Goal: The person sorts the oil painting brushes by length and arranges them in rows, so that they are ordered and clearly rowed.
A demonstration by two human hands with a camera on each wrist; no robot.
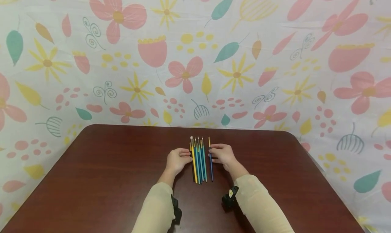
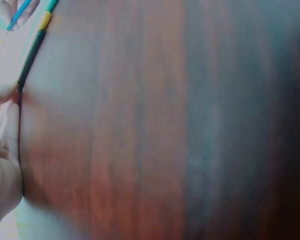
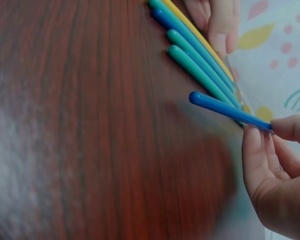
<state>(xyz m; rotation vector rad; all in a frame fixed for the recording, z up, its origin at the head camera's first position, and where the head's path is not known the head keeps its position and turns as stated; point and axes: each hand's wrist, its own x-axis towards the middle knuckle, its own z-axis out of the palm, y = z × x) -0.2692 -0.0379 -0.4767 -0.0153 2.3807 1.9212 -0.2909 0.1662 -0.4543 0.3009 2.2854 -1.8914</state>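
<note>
A row of several paintbrushes (image 1: 200,161) with yellow, teal, blue and black handles lies side by side on the table, bristles pointing away. My left hand (image 1: 178,161) is at the row's left side, its fingertips touching the outermost black paintbrush (image 2: 31,60). Just right of the row, my right hand (image 1: 223,155) pinches a single blue paintbrush (image 1: 211,165) between thumb and fingers. In the right wrist view, that blue handle juts out from the fingertips, apart from the teal handles (image 3: 197,70). Only part of the left hand (image 2: 2,165) shows in its own wrist view.
The dark reddish-brown wooden table (image 1: 116,178) has rounded far corners. Behind it hangs a white cloth (image 1: 189,100) printed with flowers and leaves. Black devices (image 1: 229,199) are strapped at both sleeved wrists.
</note>
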